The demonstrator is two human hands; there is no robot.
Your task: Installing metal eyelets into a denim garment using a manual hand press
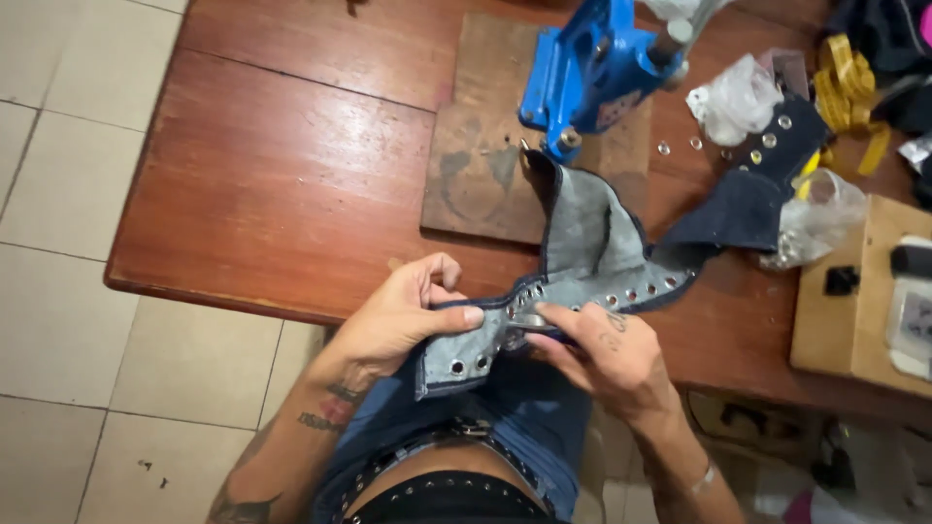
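Both hands, left point(403, 315) and right point(597, 349), fingers pinched tight on a grey eyeleted denim strip point(573, 281) above the lap.

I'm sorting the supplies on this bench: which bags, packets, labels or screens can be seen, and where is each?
Clear plastic bag: crumpled, whitish, far right of the table beside the blue press.
Second clear bag: crumpled, holding small metal bits, right of the denim strip.
Cardboard box: flat, tan, right edge.
No screens show; any labels are too blurred to tell.
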